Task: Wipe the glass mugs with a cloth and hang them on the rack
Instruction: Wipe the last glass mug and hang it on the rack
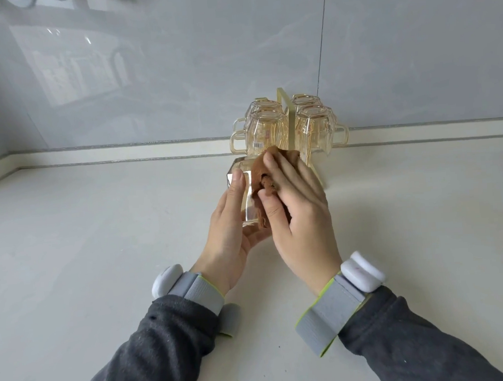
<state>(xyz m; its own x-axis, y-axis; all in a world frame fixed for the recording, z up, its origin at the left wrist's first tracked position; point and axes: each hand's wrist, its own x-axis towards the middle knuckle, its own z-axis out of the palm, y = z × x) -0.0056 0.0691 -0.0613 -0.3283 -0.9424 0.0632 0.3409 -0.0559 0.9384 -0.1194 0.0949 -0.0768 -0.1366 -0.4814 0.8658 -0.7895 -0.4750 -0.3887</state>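
Note:
My left hand (230,230) grips a clear faceted glass mug (242,188) from below and the left, thumb along its side, above the counter. My right hand (297,211) holds a brown cloth (265,177) against the mug's right side, fingers laid over the cloth. Behind them stands a gold rack (285,111) with several amber-tinted glass mugs (265,127) hanging upside down, two on each side of its upright. The lower part of the rack is hidden by my hands.
The pale counter (100,243) runs back to a low ledge (124,152) under a glossy grey wall (177,62). Both wrists wear grey straps with white sensor units.

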